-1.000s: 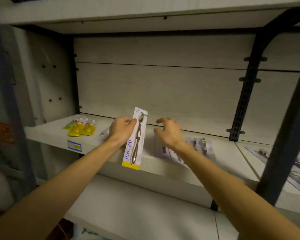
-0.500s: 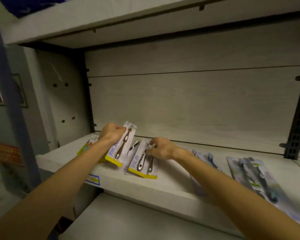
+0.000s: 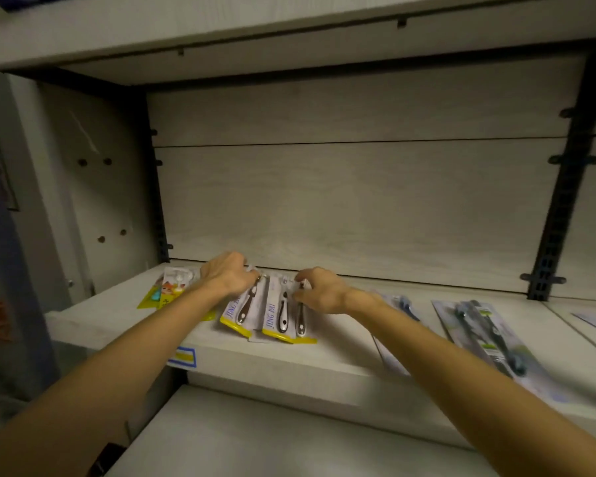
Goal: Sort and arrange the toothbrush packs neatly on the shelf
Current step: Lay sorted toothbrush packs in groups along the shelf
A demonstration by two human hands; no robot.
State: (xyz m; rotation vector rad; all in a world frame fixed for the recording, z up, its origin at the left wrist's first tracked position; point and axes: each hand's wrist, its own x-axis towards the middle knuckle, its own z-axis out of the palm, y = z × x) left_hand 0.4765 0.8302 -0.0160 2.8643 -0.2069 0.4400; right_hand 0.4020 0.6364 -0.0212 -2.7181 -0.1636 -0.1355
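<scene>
Yellow-edged JING PAI toothbrush pack (image 3: 243, 309) lies on the pale wood shelf (image 3: 324, 352), its top gripped by the curled left hand (image 3: 227, 275). Just right of it, the right hand (image 3: 319, 289) pinches the top of a twin JING PAI pack (image 3: 284, 316). Left of both lie children's toothbrush packs (image 3: 171, 287); well right, grey-green packs (image 3: 486, 333).

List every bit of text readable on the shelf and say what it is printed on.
"JING PAI": down the left edge of the two-brush pack under the right hand.
"JING": start of the same brand on the single-brush pack under the left hand; the rest is covered.
Shelf-edge tag, kids' packs and grey packs: too blurred to read.
</scene>
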